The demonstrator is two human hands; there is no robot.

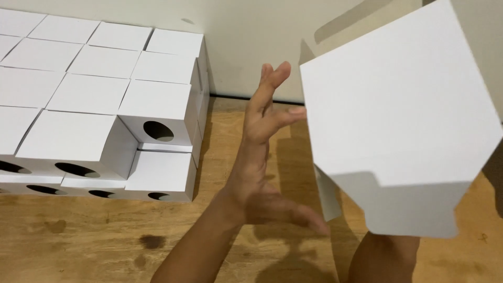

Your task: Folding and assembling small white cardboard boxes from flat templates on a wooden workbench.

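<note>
The right hand is hidden behind the box (403,120); only its forearm (385,259) shows below, cut off by the bottom edge, so its grip cannot be told. The box's upper corner runs close to the top edge, and its inside faces away, unseen. The left hand (262,157) is slightly blurred at thumb and fingertips, and its arm leaves the frame at the bottom. The stack (94,105) is cut off by the left and top edges, so its full extent cannot be told. The holes in its boxes show only darkness.
</note>
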